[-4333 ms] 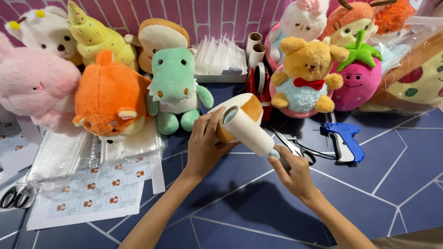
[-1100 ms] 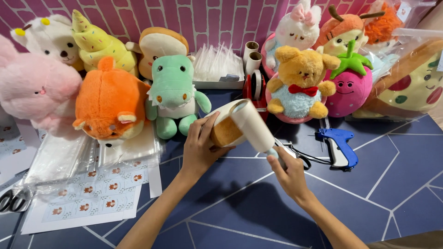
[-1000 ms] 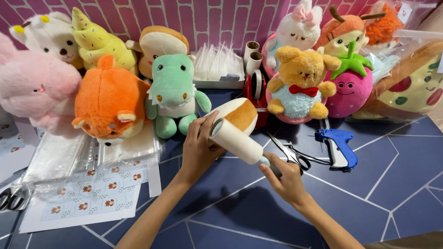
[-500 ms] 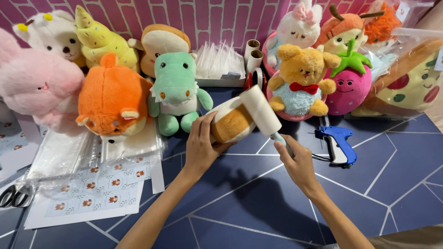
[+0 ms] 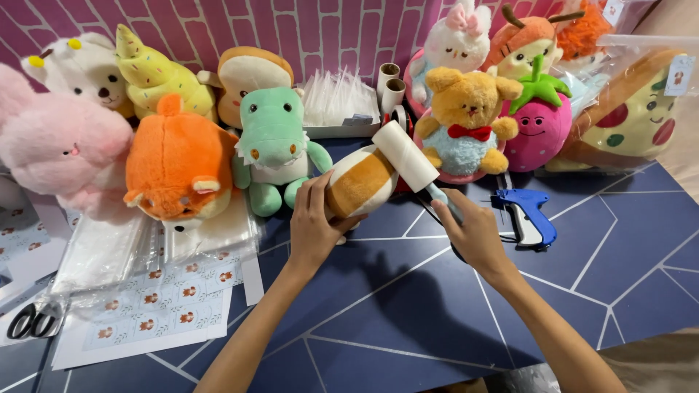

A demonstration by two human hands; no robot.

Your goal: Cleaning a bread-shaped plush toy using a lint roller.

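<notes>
Left hand (image 5: 314, 225) clasps brown-white plush toy (image 5: 358, 182) above blue table (image 5: 408, 306); right hand (image 5: 473, 233) fist-tight on lint roller (image 5: 408, 154) handle, roller resting on plush. Risk: sticky sheet snagging fur, plush twisting loose.

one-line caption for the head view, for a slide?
Left hand holds a tan-and-white plush; right hand presses a lint roller onto it.

Both forearms reach forward, left hand (image 5: 314, 225) cupped with fingers curled, right hand (image 5: 470, 233) closed in a grip
</notes>
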